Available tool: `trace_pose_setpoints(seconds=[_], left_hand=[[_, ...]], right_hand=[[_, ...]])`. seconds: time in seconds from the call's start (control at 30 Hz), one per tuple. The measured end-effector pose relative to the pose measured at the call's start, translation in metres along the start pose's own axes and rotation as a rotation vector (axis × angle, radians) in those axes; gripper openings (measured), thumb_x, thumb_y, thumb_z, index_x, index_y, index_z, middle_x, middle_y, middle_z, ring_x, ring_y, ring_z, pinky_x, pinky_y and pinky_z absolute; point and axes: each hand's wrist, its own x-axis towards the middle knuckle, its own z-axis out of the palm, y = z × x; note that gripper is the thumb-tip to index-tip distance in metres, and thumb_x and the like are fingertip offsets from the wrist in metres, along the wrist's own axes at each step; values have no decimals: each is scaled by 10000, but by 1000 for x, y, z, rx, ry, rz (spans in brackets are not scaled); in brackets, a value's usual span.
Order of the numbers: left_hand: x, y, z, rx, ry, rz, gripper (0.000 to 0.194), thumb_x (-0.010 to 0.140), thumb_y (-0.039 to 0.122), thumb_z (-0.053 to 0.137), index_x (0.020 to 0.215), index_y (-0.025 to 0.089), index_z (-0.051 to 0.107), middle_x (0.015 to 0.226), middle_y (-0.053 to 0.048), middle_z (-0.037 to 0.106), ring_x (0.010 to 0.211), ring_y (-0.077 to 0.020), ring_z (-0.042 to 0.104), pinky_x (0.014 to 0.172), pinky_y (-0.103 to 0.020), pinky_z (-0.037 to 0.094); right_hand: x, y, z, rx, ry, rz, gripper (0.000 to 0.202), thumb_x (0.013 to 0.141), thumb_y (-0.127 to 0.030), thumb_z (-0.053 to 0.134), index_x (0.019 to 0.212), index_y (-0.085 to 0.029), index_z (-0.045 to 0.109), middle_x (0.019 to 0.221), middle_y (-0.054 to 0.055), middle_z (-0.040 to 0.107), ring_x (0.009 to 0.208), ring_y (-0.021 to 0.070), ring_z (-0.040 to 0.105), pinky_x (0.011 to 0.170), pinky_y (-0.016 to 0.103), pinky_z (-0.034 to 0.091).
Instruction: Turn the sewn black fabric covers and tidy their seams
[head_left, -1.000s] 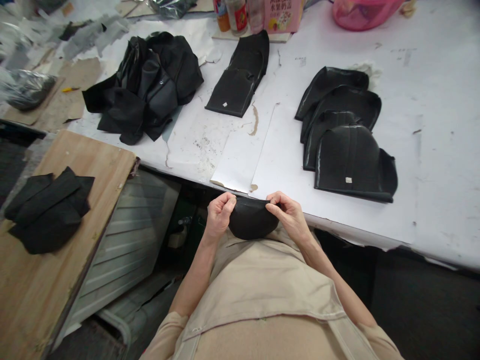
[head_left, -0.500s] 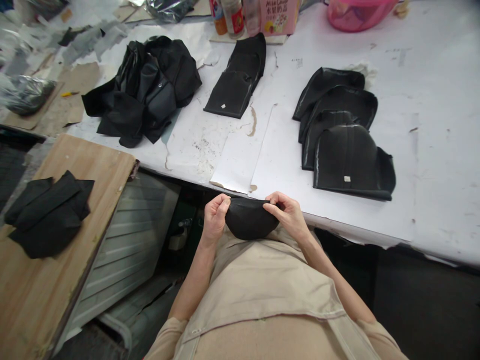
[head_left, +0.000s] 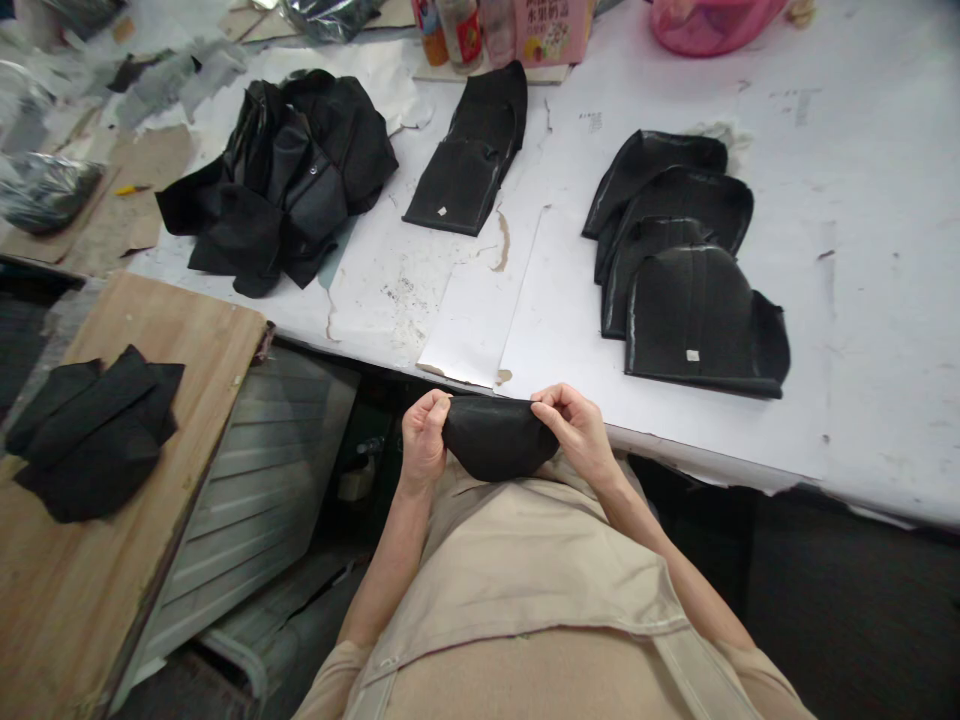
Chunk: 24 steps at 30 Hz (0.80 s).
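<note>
A black fabric piece (head_left: 499,438) is stretched between my two hands, just in front of the table's edge and above my lap. My left hand (head_left: 426,432) pinches its left upper corner. The right upper corner is pinched between thumb and fingers of my right hand (head_left: 574,425). On the white table (head_left: 885,300), several black sewn pieces (head_left: 694,315) overlap at the right. Another black piece (head_left: 457,180) with a small white tag lies at the middle back. To its left sits a crumpled black heap (head_left: 292,185).
A wooden board (head_left: 187,400) at the left bears black fabric pieces (head_left: 101,430). Bottles (head_left: 459,38), a pink box (head_left: 553,35) and a pink basket (head_left: 694,25) stand at the back. A yellow tool (head_left: 131,190) and a plastic bag (head_left: 49,195) lie far left.
My left hand has moved slightly left, and the black piece between my hands is spread a little wider. The view has shifted slightly.
</note>
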Motion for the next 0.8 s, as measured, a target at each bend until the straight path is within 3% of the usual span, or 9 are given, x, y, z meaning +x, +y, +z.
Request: trace_pose_setpoints(seconds=[0.33,0.43,0.57,0.7,0.8], left_hand=[[2,-3,-8,64,-37,20,342,834,390,638,619,174,481,591,39,404,536,-89,357,522,-216,296],[6,4,-20,140,-141,23,277,867,383,627,705,171,554,641,31,479,576,-95,420,569,-214,344],[10,36,-31,415,-321,82,248,917,396,580,979,168,657,829,-27,635,742,-151,568,698,-252,437],[9,66,-15,880,-513,326,254,884,419,642,954,177,677,897,-44,661,826,-177,588,749,-270,421],[7,62,6,940,-599,422,306,873,473,644,828,170,636,774,-10,602,702,-141,524,664,-255,380]], right_hand=[[2,2,3,-85,120,-30,229,838,-314,687,704,-202,539,752,8,628,707,145,556,673,274,421],[3,1,3,-85,93,-37,231,843,-321,684,710,-205,534,754,5,620,708,147,555,667,273,423],[8,-8,6,-132,11,-85,262,847,-321,689,696,-208,507,736,-5,592,700,144,541,666,271,419],[16,-20,19,-213,-124,-173,241,860,-310,691,715,-206,529,725,-14,587,700,138,537,680,266,415],[20,-25,25,-247,-190,-221,238,879,-320,672,726,-204,533,723,-18,573,688,129,525,666,257,406]])
